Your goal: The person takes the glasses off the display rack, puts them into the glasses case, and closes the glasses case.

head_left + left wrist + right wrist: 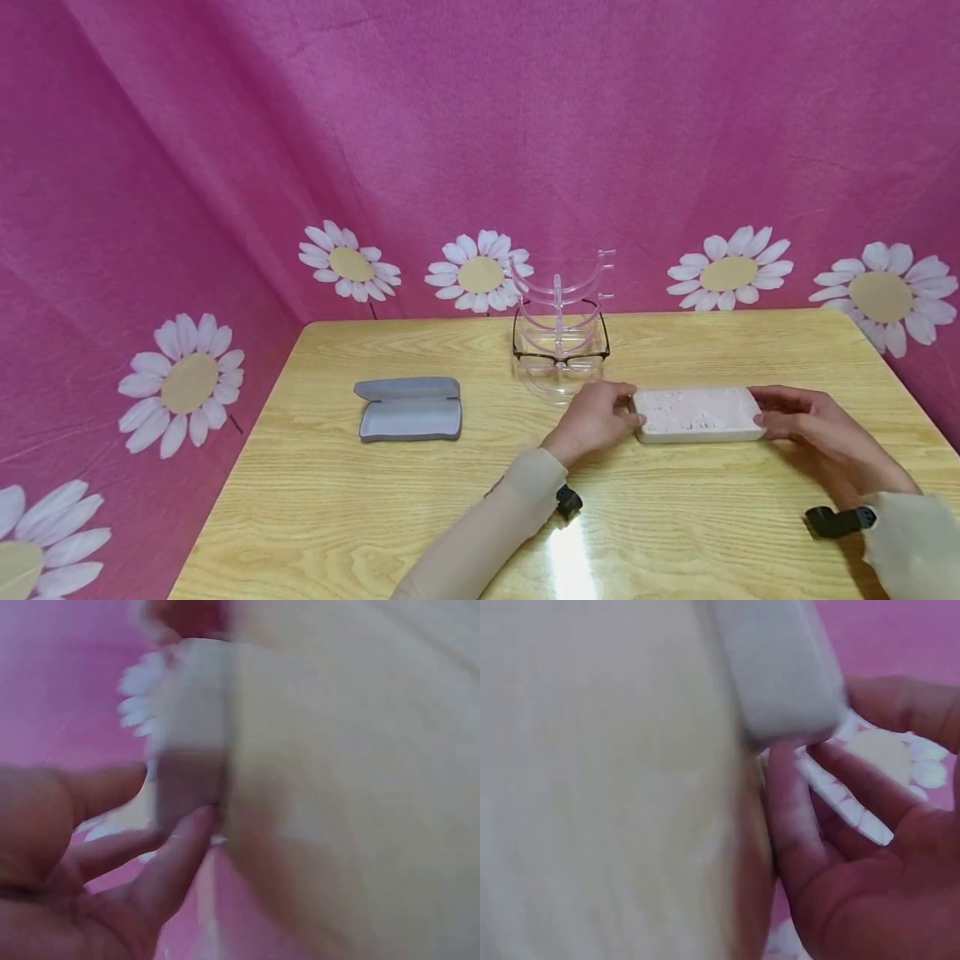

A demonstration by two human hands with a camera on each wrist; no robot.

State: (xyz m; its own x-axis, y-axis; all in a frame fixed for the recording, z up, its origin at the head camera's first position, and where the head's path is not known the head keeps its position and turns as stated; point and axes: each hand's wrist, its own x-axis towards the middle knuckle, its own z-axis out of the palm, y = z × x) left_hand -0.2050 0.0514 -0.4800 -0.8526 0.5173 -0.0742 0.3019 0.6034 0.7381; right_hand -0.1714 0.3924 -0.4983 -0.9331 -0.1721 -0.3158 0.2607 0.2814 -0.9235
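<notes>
A closed, pale oblong case (697,412) with a speckled pinkish top lies lengthwise between my two hands, low over the right part of the table. My left hand (596,419) pinches its left end, thumb at the near side and fingers at the far side. At the other end, my right hand (813,421) grips the case between thumb and fingers. The left wrist view is blurred, with the fingers of the left hand (112,862) around one end of the case (191,727). In the right wrist view, fingertips of the right hand (855,847) sit under the whitish case end (787,671).
A clear display stand (557,317) with curved arms holds dark-framed glasses (561,360) behind my left hand. To the left, a grey glasses case (411,417) stands with its lid up. Behind the wooden table (315,517) hangs a pink curtain (600,125) with daisies.
</notes>
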